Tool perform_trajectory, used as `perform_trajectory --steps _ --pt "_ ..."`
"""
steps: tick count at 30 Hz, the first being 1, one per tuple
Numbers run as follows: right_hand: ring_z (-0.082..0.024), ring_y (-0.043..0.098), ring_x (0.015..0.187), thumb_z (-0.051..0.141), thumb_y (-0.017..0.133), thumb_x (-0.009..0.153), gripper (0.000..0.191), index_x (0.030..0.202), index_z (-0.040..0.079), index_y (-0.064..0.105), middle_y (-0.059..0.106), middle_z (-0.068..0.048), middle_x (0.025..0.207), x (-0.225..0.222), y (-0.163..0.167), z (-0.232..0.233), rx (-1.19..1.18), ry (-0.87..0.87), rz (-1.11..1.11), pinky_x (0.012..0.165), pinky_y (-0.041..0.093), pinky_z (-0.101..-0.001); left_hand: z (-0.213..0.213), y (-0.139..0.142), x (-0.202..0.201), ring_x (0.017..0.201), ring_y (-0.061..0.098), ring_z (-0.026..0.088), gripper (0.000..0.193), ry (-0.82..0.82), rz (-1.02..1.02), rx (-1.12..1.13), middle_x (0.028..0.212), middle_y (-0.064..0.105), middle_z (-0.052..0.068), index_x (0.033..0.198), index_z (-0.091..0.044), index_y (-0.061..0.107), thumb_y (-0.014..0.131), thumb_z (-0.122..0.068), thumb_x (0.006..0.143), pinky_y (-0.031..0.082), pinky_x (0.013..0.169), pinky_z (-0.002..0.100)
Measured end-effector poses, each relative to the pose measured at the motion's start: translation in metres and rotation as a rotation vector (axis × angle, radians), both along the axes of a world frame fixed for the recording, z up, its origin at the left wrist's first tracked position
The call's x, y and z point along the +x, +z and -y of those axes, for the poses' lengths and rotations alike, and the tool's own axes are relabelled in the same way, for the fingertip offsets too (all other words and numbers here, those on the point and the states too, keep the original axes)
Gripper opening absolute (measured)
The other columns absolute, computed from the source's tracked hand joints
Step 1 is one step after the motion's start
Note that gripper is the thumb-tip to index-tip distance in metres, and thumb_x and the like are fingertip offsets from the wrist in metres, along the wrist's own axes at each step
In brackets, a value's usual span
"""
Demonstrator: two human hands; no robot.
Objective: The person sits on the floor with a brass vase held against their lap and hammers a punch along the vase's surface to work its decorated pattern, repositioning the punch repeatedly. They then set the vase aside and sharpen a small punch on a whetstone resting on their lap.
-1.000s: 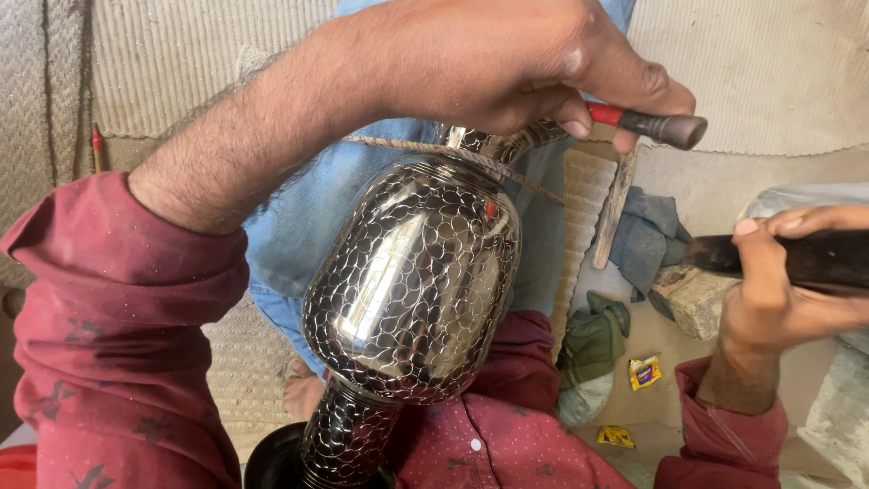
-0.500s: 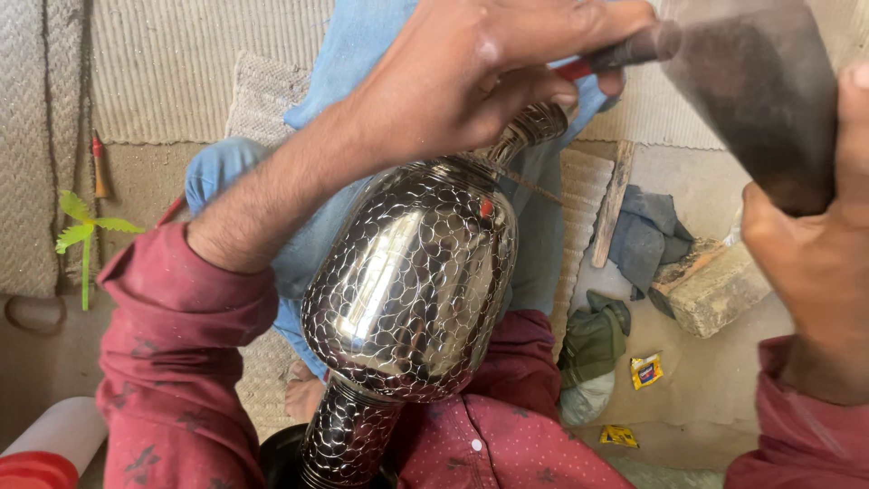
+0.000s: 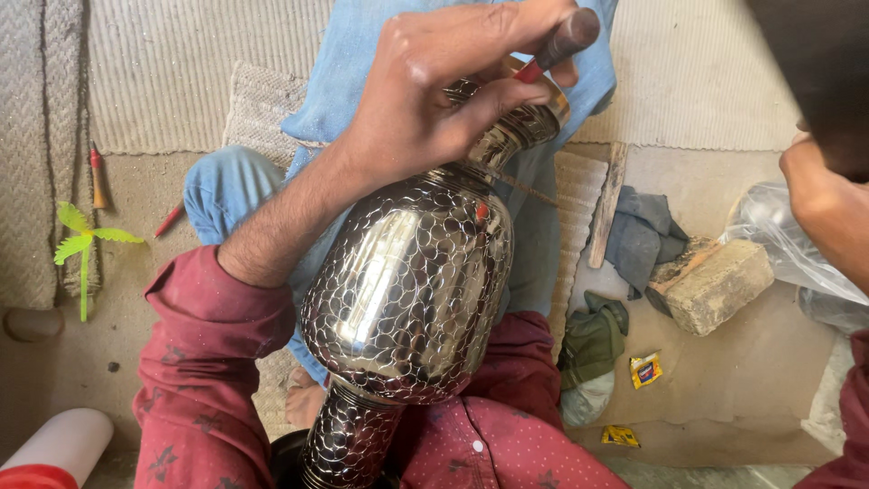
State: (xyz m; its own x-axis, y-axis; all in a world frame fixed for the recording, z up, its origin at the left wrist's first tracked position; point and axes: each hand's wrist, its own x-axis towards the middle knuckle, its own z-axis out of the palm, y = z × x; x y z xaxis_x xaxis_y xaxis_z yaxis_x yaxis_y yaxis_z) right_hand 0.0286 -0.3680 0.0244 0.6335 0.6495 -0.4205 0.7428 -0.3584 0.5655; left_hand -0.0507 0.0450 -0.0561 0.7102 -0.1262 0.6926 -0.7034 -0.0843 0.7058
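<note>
A shiny dark metal vase (image 3: 407, 299) with a scale-like engraved pattern lies tilted across my lap, its neck pointing away from me. My left hand (image 3: 444, 91) rests on the vase's neck and grips a thin tool with a red and dark handle (image 3: 559, 47), its tip against the metal. My right hand (image 3: 828, 208) is raised at the right edge, holding a dark blurred object (image 3: 815, 72) close to the camera; what it is cannot be told.
On the floor to the right lie a wooden block (image 3: 720, 282), crumpled cloths (image 3: 638, 231), a wooden stick (image 3: 608, 204), a clear plastic bag (image 3: 783, 240) and small yellow wrappers (image 3: 644, 369). Red-handled tools (image 3: 95, 177) and a green plastic sprig (image 3: 81, 249) lie at left.
My right hand with its dark object rose from beside the block to the upper right, near the camera. The view shifted, and my left hand stayed on the vase's neck.
</note>
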Motion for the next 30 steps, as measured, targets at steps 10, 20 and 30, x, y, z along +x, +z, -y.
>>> perform_trajectory --steps 10,20,30 --pt "-0.031 0.072 0.09 -0.017 0.063 0.092 0.037 0.128 -0.019 0.057 0.069 -0.027 0.112 -0.049 0.024 -0.057 0.827 -0.095 -0.078 0.077 0.056 -0.0336 -0.013 0.004 0.012 0.101 0.073 0.027 0.047 -0.053 0.159 0.177 0.114 0.073 0.011 0.143 -0.007 0.057 0.081 -0.007 0.102 0.058 0.088 0.036" --pt "-0.025 0.069 0.092 -0.013 0.061 0.103 0.018 0.12 -0.013 0.057 0.066 -0.021 0.114 -0.046 0.008 -0.024 0.813 -0.128 -0.038 0.08 0.055 -0.029 -0.02 0.001 0.007 0.121 0.078 0.02 0.047 -0.197 -0.02 0.024 0.129 0.073 0.003 0.152 -0.012 0.049 0.066 -0.001 0.109 0.063 0.105 0.028" --pt "-0.017 0.072 0.101 -0.01 0.06 0.106 0.009 0.113 -0.006 0.057 0.069 -0.015 0.125 0.003 -0.013 0.032 0.045 0.354 0.347 0.09 0.058 -0.022 -0.024 -0.002 0.006 0.101 0.075 0.019 0.041 -0.058 0.064 0.131 0.115 0.077 0.004 0.141 -0.007 0.058 0.078 -0.001 0.106 0.059 0.089 0.03"
